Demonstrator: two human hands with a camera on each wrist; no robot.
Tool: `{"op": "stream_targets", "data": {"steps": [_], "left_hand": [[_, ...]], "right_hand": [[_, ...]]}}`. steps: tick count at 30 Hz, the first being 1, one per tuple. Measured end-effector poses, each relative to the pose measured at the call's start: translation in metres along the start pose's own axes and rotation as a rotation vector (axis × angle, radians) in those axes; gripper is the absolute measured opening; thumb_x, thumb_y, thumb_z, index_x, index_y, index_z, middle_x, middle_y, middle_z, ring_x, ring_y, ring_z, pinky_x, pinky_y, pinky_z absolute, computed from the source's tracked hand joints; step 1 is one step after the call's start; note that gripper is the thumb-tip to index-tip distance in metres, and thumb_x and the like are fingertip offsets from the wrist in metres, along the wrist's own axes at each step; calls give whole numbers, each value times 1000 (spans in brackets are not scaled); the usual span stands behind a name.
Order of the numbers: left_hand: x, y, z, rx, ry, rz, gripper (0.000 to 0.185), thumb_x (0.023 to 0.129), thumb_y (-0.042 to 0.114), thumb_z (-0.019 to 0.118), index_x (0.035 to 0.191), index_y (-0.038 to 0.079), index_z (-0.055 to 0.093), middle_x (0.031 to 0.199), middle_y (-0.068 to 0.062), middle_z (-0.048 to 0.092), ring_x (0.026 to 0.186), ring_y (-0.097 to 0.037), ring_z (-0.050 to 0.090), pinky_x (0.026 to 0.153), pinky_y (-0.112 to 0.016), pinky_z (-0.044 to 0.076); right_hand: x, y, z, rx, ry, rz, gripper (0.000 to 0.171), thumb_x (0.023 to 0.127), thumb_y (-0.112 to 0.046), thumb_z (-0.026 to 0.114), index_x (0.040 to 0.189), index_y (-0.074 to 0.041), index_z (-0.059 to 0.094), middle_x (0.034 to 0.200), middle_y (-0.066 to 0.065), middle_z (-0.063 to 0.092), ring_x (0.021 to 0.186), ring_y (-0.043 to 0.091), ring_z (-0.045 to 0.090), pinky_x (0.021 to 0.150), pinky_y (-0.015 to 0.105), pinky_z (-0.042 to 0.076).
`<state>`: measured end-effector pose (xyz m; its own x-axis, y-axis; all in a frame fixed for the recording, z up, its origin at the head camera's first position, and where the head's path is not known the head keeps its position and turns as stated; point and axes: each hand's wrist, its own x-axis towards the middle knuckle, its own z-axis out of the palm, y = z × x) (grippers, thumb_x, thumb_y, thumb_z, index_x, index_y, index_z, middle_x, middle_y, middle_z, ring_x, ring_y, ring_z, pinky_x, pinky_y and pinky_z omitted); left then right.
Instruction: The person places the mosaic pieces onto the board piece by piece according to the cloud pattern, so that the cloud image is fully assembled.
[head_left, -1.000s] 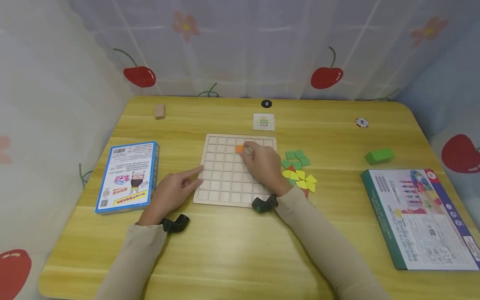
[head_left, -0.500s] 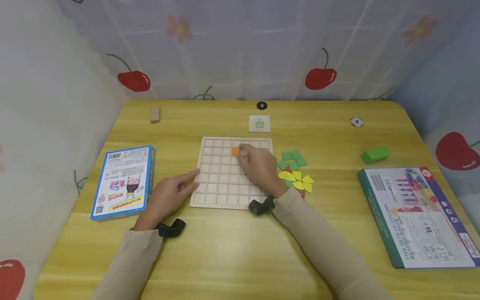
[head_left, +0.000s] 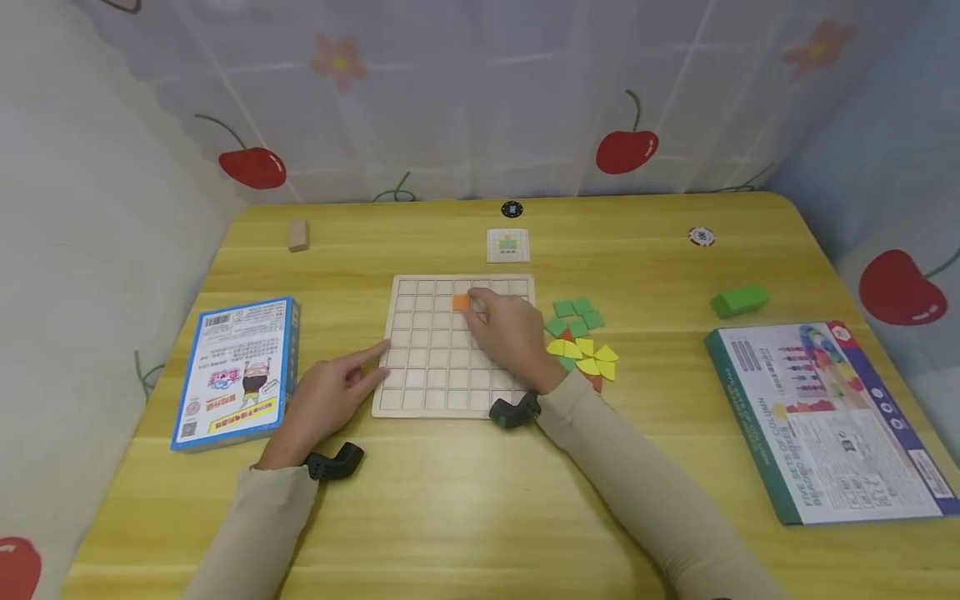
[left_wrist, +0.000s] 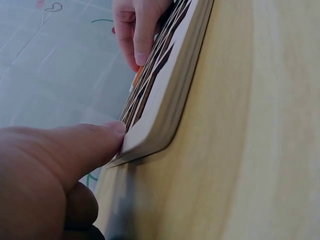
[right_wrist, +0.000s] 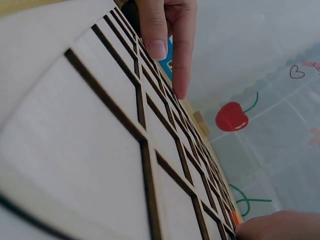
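A pale wooden grid board (head_left: pixel 427 375) lies flat on the yellow table (head_left: pixel 465 500). One orange square tile (head_left: pixel 460 302) sits in a cell of its second row from the far edge. My right hand (head_left: pixel 480 308) rests over the board's right half, its fingertips touching the tile's right side. In the left wrist view those fingers (left_wrist: pixel 142 35) point down onto the board beside the orange tile (left_wrist: pixel 135 79). My left hand (head_left: pixel 367 367) lies on the table with index finger and thumb (left_wrist: pixel 95 137) pressed against the board's left edge (left_wrist: pixel 165 105).
A pile of green, yellow and red tiles (head_left: pixel 579 342) lies right of the board. A pattern card (head_left: pixel 507 245) sits beyond it. A blue card box (head_left: pixel 236 371) is at left, a large printed box (head_left: pixel 825 417) and green block (head_left: pixel 738 300) at right, a wooden block (head_left: pixel 297 235) far left.
The head view has swung a little to the right and up. Both hands keep their places on the board, and the orange tile stays in the same cell.
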<state>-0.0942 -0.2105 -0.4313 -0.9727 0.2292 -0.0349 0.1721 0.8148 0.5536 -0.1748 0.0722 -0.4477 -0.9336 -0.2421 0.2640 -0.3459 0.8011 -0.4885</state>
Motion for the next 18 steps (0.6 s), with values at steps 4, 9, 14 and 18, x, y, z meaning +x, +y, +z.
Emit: {"op": "stream_targets", "data": {"steps": [4,9,14,18], "left_hand": [[2,-1,-2,5,7,7,44,102,40,63,145,29,61,60,3,45,50,-14,36,48,-30,31],[3,-2,-3,3,29,10,44,102,41,63,145,29,61,60,3,45,49,-15,36,47,-30,30],[1,-3,-1,-8,11,0,46,102,44,62,145,30,60,60,3,45,49,-15,37,47,-30,31],[0,-3,3,-6,25,14,44,102,43,63,144,29,62,59,4,44,49,-14,35,47,-30,30]], "right_hand": [[4,-1,0,-15,19,-11,34,100,-30,63,129,-14,71,49,-7,39,44,12,38,41,30,26],[6,-1,0,-11,30,-24,34,100,-29,62,129,-13,72,48,-7,37,44,12,38,41,29,25],[3,-1,1,-13,12,-6,35,100,-29,61,130,-14,71,47,-8,34,43,11,35,40,29,24],[-1,1,-1,29,9,9,37,100,-29,62,134,-14,68,48,-7,36,42,10,33,40,28,24]]}}
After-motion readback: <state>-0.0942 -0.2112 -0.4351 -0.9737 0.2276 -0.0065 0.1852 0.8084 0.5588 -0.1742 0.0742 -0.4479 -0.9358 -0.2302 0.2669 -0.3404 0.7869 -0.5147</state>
